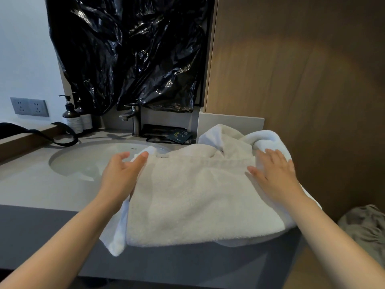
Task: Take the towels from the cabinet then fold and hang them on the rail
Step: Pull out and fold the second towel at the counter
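A white towel (193, 197) lies spread over the right part of the grey counter (29, 182), its front edge hanging over the counter's edge. Its far end is bunched up by the wooden cabinet wall (302, 69). My left hand (123, 172) sits at the towel's left edge, fingers relaxed and slightly bent, thumb near a towel corner. My right hand (275, 174) rests flat on the towel's right side with straight fingers. No rail is in view.
A round sink (87, 161) with a dark faucet (133, 119) lies left of the towel. Pump bottles (71, 117), a black strap (60, 134) and dark packets (170, 134) stand behind. Black plastic sheeting (129, 53) covers the wall. Grey cloth (366, 228) lies low right.
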A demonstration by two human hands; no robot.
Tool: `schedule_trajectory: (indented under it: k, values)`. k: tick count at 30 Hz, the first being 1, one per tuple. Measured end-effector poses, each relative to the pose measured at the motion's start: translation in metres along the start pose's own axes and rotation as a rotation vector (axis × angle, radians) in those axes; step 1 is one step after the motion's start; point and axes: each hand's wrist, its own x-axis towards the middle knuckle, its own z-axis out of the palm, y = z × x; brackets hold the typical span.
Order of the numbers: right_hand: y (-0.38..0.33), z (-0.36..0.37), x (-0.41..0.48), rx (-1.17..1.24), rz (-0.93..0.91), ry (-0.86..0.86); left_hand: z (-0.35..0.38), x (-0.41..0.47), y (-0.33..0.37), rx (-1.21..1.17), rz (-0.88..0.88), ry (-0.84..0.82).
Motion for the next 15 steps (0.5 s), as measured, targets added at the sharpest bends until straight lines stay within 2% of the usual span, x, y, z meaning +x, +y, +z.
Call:
schedule_trajectory:
  k: [3, 5, 8, 10, 15]
  values:
    - [0.013, -0.009, -0.012, 0.133, 0.133, 0.032, -0.002, 0.0, 0.001, 0.024, 0.053, -0.032]
    - [0.02, -0.013, -0.02, 0.149, 0.19, 0.02, -0.001, -0.001, 0.007, 0.15, 0.139, -0.003]
    - [0.028, -0.015, -0.028, 0.125, 0.247, 0.023, 0.007, -0.001, 0.022, 0.712, 0.443, -0.028]
    - [0.031, -0.015, -0.031, 0.138, 0.292, -0.004, 0.017, -0.002, 0.033, 0.92, 0.568, -0.122]
    - [0.037, -0.015, -0.032, 0.244, 0.341, -0.003, 0.043, -0.009, 0.046, 1.142, 0.497, -0.298]
